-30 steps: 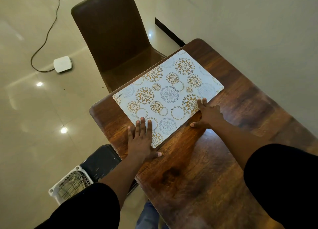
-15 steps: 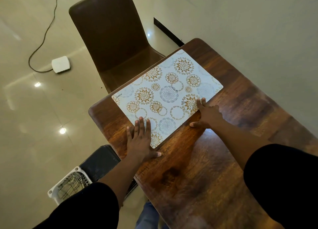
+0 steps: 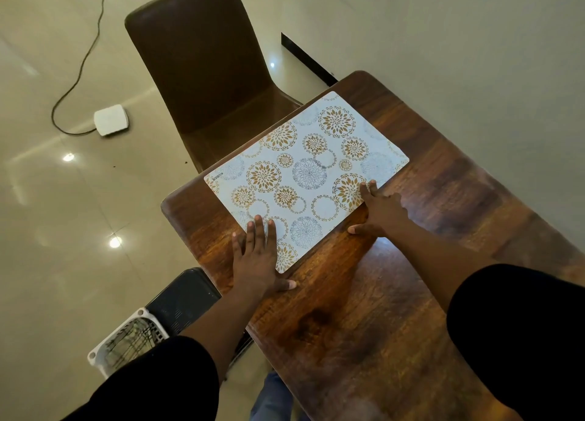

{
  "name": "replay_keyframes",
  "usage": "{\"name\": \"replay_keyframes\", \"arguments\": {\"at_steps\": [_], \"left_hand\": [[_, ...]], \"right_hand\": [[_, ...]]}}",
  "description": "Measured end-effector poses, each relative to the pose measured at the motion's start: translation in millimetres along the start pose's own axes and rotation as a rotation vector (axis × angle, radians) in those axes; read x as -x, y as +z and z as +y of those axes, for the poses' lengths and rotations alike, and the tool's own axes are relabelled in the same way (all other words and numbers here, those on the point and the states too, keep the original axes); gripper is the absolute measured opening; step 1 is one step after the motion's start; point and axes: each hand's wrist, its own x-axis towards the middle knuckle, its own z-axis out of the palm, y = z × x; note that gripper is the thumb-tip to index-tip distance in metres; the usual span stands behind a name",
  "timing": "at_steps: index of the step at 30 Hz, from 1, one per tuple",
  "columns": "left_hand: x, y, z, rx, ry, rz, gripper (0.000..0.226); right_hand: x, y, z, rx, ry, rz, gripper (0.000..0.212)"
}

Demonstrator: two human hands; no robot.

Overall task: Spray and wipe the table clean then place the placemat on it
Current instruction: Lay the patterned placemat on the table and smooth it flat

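Observation:
A white placemat (image 3: 308, 173) with gold and grey flower circles lies flat on the far end of the dark wooden table (image 3: 395, 294). My left hand (image 3: 258, 256) rests flat, fingers spread, on the mat's near left corner. My right hand (image 3: 378, 210) presses flat on the mat's near edge, fingertips on the mat and thumb on the wood. Neither hand grips anything. No spray bottle or cloth is in view.
A brown chair (image 3: 209, 72) stands at the table's far left side. A white basket (image 3: 126, 344) and a dark seat (image 3: 183, 300) sit on the floor below the left edge. A white box with a cable (image 3: 110, 120) lies on the tiled floor. A wall runs along the right.
The mat and both hands have barely shifted; only the view has moved slightly.

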Motion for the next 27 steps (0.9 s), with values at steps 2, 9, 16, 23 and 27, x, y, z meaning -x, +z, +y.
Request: {"name": "replay_keyframes", "arguments": {"at_steps": [2, 9, 16, 23, 27], "left_hand": [[0, -1, 1, -0.008, -0.001, 0.004, 0.150], [1, -2, 3, -0.021, -0.020, -0.001, 0.151], [1, -3, 4, -0.031, -0.022, 0.006, 0.150], [1, -10, 10, -0.029, -0.050, -0.018, 0.152], [4, -18, 16, -0.039, -0.073, -0.045, 0.153]], "right_hand": [[1, 0, 0, -0.008, -0.002, 0.000, 0.123], [1, 2, 1, -0.032, -0.007, -0.008, 0.123], [2, 3, 2, -0.046, -0.005, -0.004, 0.122], [3, 3, 1, -0.005, 0.007, 0.020, 0.122], [12, 4, -6, 0.021, 0.044, 0.049, 0.117]]}}
